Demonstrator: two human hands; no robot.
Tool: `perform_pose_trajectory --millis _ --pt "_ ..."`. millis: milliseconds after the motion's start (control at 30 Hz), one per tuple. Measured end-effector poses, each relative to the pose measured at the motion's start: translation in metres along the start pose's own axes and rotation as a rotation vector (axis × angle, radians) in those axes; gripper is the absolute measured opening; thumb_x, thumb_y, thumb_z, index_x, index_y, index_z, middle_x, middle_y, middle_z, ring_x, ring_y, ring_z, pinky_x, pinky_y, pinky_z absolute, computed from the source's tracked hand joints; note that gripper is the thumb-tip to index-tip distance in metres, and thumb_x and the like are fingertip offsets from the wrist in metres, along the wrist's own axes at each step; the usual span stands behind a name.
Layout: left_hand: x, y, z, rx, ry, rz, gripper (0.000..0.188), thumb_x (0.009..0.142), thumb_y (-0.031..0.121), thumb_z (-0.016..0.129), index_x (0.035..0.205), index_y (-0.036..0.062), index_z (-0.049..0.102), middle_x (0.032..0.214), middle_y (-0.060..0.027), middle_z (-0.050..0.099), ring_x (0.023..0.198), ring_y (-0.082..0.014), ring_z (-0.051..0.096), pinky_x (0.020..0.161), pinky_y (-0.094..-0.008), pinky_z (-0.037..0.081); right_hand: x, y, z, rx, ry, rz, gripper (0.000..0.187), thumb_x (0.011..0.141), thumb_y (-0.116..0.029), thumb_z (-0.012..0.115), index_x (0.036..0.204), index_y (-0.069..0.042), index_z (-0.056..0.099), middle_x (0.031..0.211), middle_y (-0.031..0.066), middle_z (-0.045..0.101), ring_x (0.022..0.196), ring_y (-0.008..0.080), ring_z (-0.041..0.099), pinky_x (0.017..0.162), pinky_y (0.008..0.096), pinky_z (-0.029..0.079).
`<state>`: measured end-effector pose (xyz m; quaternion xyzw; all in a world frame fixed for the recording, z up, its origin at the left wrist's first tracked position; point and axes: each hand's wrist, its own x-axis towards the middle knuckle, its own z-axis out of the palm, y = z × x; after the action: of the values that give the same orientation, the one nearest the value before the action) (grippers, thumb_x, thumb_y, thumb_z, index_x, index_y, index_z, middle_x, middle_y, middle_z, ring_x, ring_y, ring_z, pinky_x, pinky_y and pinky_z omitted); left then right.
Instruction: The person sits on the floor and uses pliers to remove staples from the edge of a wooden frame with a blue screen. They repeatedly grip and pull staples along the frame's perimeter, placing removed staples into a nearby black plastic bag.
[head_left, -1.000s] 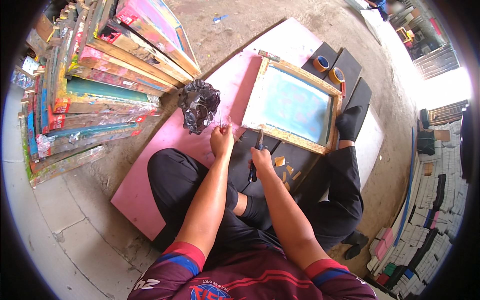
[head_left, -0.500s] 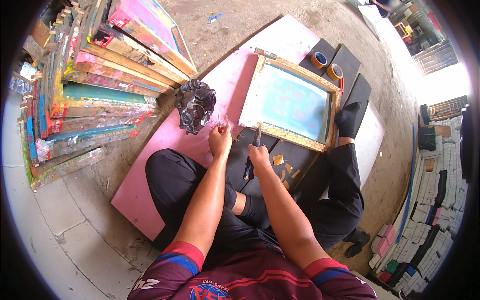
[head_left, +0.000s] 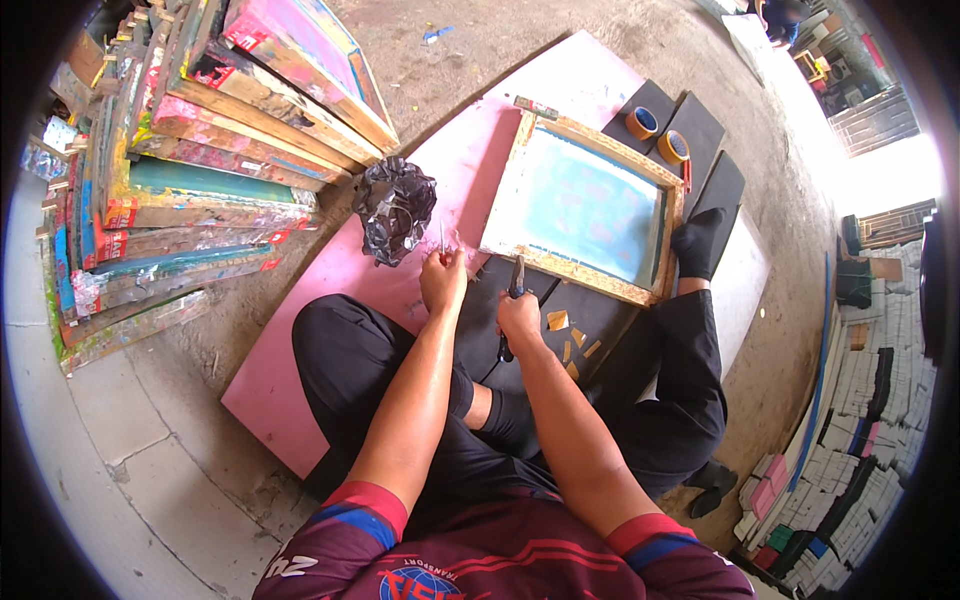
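My left hand (head_left: pixel 442 282) is closed round a thin, pale metal tool (head_left: pixel 442 236) that points up from the fingers; its kind is too small to make out. Closed on a pair of pliers (head_left: pixel 517 276) with dark handles, my right hand (head_left: pixel 518 318) keeps their jaws up near the close edge of a screen-printing frame (head_left: pixel 590 277). Whether the jaws touch the wood, I cannot tell. The frame is wooden, with pale blue mesh, and lies tilted across the board. Just beyond my left hand sits a crumpled black plastic bag (head_left: pixel 394 212).
Stacked paint-stained frames (head_left: pixel 210 190) stand at the left. Two tape rolls (head_left: pixel 641 122) and a red-handled tool (head_left: pixel 687 175) lie beyond the frame. Tan scraps (head_left: pixel 572 345) lie on dark strips near my right hand. A pink board (head_left: pixel 290 400) is under everything; my crossed legs flank my arms.
The pliers' handles have come together in my right hand, after standing apart below it. My left hand has hardly moved. At the far top right, a person has come further into view.
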<state>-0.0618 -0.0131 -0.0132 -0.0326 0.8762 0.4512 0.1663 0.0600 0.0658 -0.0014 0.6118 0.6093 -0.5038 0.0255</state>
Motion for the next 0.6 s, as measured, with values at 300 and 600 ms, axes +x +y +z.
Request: perform_pose_trajectory --millis 300,600 --pt "0.000 -0.005 -0.001 -0.037 -0.036 0.028 0.044 0.089 0.041 0.074 0.094 -0.0020 0.069 0.090 -0.0173 0.072 0.083 -0.0332 0.070 0.075 -0.0454 0.053 -0.019 -0.006 -0.020 0.407 -0.272 0.047 0.029 0.098 -0.026 0.066 0.093 0.002 0.063 0.071 0.0113 0.064 0.057 0.0216 0.063 0.050 0.0378 0.049" --pt "-0.018 0.006 -0.001 -0.483 -0.516 -0.044 0.019 0.095 0.022 0.073 0.096 0.0030 0.072 0.079 -0.0022 0.068 0.049 -0.0046 0.048 0.041 -0.0244 0.034 -0.044 -0.008 -0.045 0.254 -0.565 -0.073 0.028 0.089 -0.026 0.075 0.096 0.000 0.067 0.079 0.0099 0.067 0.066 0.0205 0.065 0.059 0.0347 0.051"
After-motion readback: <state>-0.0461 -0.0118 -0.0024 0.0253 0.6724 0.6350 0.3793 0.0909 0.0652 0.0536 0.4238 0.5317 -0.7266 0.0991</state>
